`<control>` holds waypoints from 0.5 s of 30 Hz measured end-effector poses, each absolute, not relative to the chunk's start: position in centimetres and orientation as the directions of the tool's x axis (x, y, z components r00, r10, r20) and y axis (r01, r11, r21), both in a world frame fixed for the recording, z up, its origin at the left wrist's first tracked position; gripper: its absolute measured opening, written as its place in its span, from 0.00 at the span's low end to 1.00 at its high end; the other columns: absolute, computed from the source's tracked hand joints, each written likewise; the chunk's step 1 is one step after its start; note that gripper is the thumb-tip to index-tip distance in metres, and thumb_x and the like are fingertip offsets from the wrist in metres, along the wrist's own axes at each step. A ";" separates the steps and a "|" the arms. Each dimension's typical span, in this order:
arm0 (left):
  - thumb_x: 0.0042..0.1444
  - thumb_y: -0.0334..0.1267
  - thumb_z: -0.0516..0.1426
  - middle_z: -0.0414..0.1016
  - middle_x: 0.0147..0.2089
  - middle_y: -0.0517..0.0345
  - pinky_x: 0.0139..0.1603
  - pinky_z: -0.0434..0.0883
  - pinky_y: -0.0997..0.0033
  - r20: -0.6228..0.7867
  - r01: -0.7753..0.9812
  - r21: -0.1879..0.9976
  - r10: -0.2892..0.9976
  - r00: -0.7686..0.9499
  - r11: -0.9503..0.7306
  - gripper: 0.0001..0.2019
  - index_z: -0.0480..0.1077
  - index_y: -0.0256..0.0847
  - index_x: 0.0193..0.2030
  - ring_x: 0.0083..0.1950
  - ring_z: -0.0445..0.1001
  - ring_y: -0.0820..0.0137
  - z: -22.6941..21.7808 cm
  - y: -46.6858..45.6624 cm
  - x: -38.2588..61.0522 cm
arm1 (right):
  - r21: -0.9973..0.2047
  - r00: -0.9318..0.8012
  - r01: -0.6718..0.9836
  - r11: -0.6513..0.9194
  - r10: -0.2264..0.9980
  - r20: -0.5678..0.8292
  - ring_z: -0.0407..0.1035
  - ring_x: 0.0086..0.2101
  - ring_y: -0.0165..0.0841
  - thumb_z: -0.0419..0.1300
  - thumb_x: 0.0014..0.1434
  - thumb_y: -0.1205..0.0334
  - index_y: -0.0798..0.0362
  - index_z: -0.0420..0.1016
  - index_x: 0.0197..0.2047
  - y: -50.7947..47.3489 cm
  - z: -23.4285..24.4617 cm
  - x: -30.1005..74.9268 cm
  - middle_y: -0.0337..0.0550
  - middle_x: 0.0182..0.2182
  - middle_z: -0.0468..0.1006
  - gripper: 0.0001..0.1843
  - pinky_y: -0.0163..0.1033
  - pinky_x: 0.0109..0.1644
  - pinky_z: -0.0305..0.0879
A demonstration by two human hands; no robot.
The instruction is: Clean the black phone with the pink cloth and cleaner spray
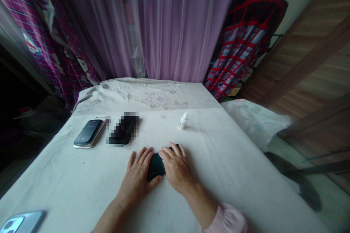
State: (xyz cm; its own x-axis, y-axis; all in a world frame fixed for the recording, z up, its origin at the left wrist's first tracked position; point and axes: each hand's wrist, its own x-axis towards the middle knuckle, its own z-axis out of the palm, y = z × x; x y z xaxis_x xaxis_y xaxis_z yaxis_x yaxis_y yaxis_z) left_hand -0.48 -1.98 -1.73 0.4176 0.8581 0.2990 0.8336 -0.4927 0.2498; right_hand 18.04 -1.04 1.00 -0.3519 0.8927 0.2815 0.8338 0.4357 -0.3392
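Observation:
A dark smartphone (156, 167) lies on the white-covered table, glossy side up. My left hand (139, 171) is closed around its left end, fingers along the far side and thumb at the near edge. Over the right end rests my right hand (176, 167), its fingers bent across the phone and covering much of it. A small pale edge shows by the right fingers; what it is I cannot make out. Beyond the hands stands a small white dropper bottle (183, 121), upright. A black object (124, 129), blurred by pixels, lies to the left of it.
On the left, a dark phone (88, 132) lies on top of a paler flat one. A light blue phone (26, 221) is at the near left corner. The tablecloth (218, 174) has wrinkles at the back. Purple curtains (175, 25) hang behind; a plastic bag (254, 120) is at right.

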 end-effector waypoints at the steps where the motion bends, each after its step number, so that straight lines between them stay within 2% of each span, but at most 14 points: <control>1: 0.55 0.52 0.59 0.64 0.65 0.40 0.66 0.50 0.39 0.303 0.831 0.253 0.857 0.418 -0.495 0.32 0.60 0.40 0.63 0.67 0.59 0.49 -1.7 -2.0 -0.5 | -0.335 -0.333 0.844 0.418 0.899 0.283 0.56 0.61 0.42 0.48 0.66 0.66 0.45 0.71 0.53 -0.9 1.1 18.2 0.43 0.52 0.76 0.17 0.58 0.65 0.46; 8: 0.56 0.53 0.58 0.64 0.65 0.40 0.66 0.51 0.38 0.311 0.827 0.258 0.853 0.418 -0.499 0.32 0.60 0.39 0.63 0.67 0.60 0.48 -1.8 -2.0 -0.5 | -0.374 -0.157 0.886 0.273 0.937 0.312 0.58 0.60 0.45 0.49 0.66 0.64 0.48 0.73 0.51 -0.2 0.9 19.8 0.43 0.51 0.77 0.15 0.60 0.64 0.45; 15: 0.55 0.53 0.59 0.64 0.65 0.41 0.66 0.52 0.38 0.306 0.825 0.273 0.858 0.414 -0.495 0.32 0.60 0.40 0.63 0.67 0.59 0.48 -1.8 -2.0 -0.4 | -0.332 -0.085 0.919 0.214 0.927 0.365 0.59 0.59 0.47 0.49 0.67 0.61 0.48 0.75 0.49 -0.2 0.6 19.8 0.47 0.50 0.78 0.15 0.63 0.62 0.46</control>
